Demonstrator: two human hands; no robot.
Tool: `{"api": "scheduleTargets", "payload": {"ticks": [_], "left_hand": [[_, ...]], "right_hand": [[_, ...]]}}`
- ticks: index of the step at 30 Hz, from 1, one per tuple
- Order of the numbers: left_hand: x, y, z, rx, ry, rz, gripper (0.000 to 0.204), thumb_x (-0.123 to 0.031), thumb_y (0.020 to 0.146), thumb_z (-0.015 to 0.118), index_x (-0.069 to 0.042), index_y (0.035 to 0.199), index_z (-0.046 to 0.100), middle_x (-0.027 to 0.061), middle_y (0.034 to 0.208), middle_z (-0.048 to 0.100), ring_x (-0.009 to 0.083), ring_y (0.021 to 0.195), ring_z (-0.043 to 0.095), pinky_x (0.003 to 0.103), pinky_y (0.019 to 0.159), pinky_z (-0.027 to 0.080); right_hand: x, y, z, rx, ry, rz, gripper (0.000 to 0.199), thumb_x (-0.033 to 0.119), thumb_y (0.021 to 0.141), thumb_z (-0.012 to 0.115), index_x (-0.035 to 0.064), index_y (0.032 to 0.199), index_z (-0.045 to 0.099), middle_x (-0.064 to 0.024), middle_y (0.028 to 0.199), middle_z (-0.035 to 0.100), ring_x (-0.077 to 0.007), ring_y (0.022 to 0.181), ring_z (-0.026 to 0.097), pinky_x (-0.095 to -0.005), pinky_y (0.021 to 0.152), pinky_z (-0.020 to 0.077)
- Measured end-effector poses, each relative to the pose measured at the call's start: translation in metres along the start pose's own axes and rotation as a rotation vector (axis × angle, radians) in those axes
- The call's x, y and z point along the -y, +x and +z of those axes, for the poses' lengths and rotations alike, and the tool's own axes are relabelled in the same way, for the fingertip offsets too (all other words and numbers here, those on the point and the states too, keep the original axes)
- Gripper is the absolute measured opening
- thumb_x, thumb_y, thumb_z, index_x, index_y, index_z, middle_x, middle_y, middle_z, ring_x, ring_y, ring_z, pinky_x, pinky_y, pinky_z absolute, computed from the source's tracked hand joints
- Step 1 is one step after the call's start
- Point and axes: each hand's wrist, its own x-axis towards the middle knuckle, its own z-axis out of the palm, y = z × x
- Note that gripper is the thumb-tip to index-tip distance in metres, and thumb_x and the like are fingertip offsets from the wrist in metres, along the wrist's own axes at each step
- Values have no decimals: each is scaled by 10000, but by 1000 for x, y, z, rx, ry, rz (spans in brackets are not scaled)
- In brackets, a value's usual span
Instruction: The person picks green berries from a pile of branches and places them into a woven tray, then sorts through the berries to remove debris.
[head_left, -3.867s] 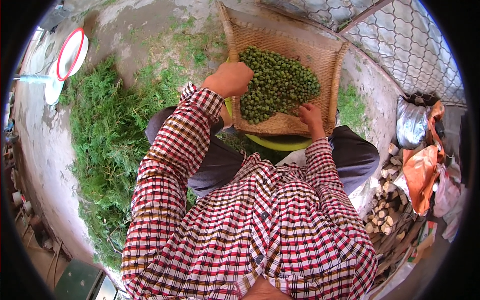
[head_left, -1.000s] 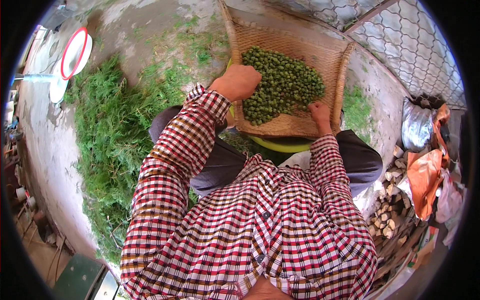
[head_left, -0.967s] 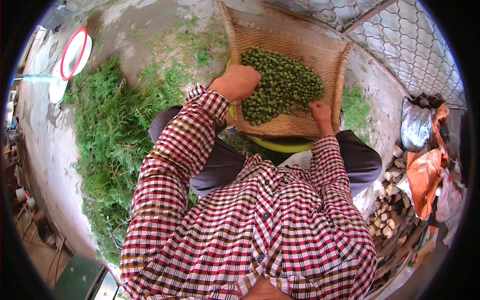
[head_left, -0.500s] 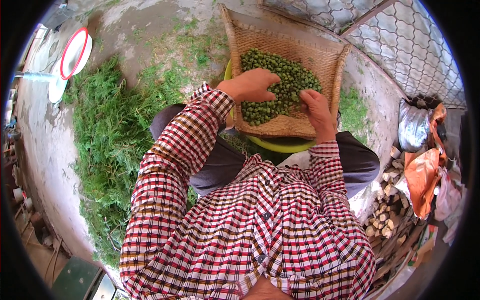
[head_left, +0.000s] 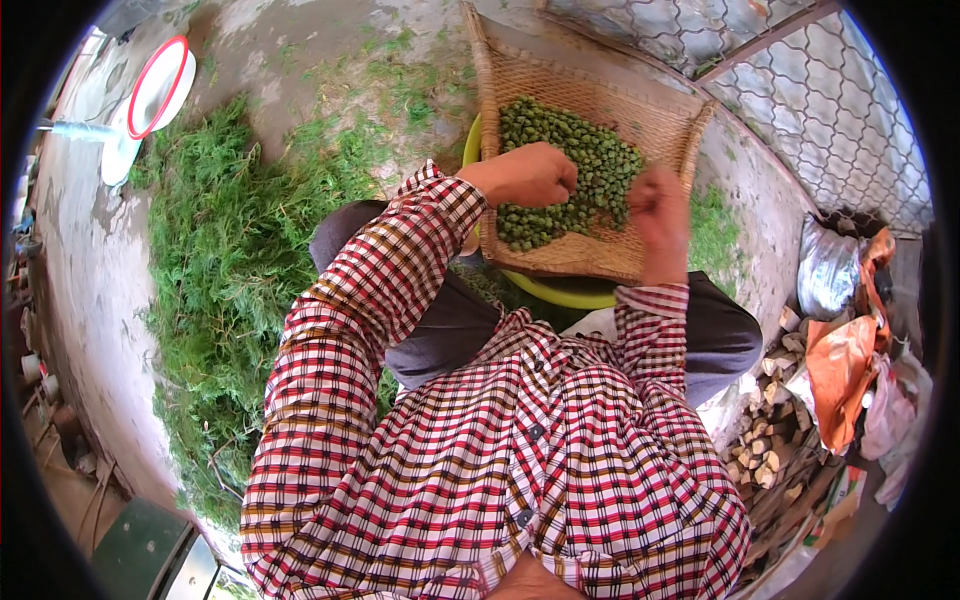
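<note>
A woven wicker winnowing basket [head_left: 565,65] rests tilted on a yellow-green basin [head_left: 565,292] between my knees. Small, knobbly green seed cones [head_left: 575,145] cover much of its floor, with bare weave showing near the front edge. Over the left part of the cones is my left hand [head_left: 535,176], its fingers curled closed; what they hold, if anything, is hidden. My right hand [head_left: 660,210] is above the basket's right side, smeared by motion, so its fingers and anything in them cannot be made out.
A heap of green evergreen branches [head_left: 235,260] spreads along my left. Farther left is a white basin with a red rim [head_left: 160,88]. Split firewood [head_left: 755,450] and an orange bag [head_left: 840,375] lie at the right, below a wire mesh panel [head_left: 810,100].
The basket appears slightly farther right in view. My left hand has curled its fingers in from a looser spread. My right hand has lifted a little and is now blurred.
</note>
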Motion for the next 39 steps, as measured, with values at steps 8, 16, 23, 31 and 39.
{"api": "scheduleTargets", "payload": {"ticks": [8, 16, 23, 31, 39], "left_hand": [[0, 1, -10, -134, 174, -32, 401, -247, 798, 578, 20, 1097, 559, 180, 1065, 578, 299, 960, 560, 374, 836, 448], [1, -4, -16, -236, 81, -104, 401, -245, 788, 565, 27, 1083, 564, 186, 1017, 595, 300, 913, 573, 376, 805, 451], [-3, -2, -21, -214, 115, -100, 380, -249, 792, 554, 36, 1043, 571, 191, 995, 591, 305, 917, 568, 372, 808, 450], [0, -1, -15, -192, 117, -98, 387, -243, 788, 556, 33, 1059, 569, 195, 997, 593, 316, 909, 567, 388, 810, 446], [0, -6, -19, -177, 128, -105, 405, -253, 789, 560, 41, 1067, 568, 191, 1028, 594, 307, 940, 569, 371, 827, 449]], "right_hand": [[13, -14, -63, -385, 86, -104, 108, 151, 829, 583, 66, 768, 556, -30, 709, 554, -91, 643, 528, -232, 522, 425], [-123, 10, -28, 0, -1492, 192, 357, 139, 748, 646, 22, 1078, 572, -109, 921, 625, -222, 791, 600, -328, 687, 484], [-130, 19, -9, 9, -1644, 251, 330, 166, 722, 646, 24, 1016, 596, -177, 948, 611, -308, 875, 586, -406, 760, 471], [-140, 15, -19, 20, -1708, 211, 214, 157, 742, 628, 32, 916, 619, -162, 898, 614, -314, 789, 581, -428, 701, 464], [-114, -1, -20, -269, -819, 454, 77, 124, 790, 605, 65, 833, 581, -25, 684, 540, -127, 592, 503, -263, 498, 393]]}}
